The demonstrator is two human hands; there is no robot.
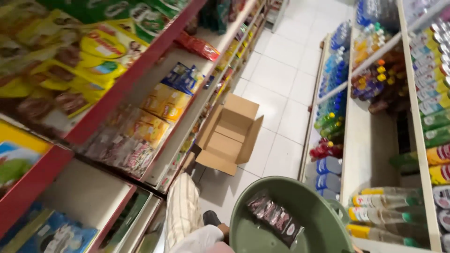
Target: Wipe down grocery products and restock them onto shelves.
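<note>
Sachets [275, 217] lie diagonally, upper-left to lower-right, in green basin [323, 220]; hands unseen.

The one camera sits on the person's head and looks down and forward along a shop aisle, tilted, with the green tub [290, 220] very close at the bottom and the open cardboard box [229, 136] farther off in the middle.
</note>
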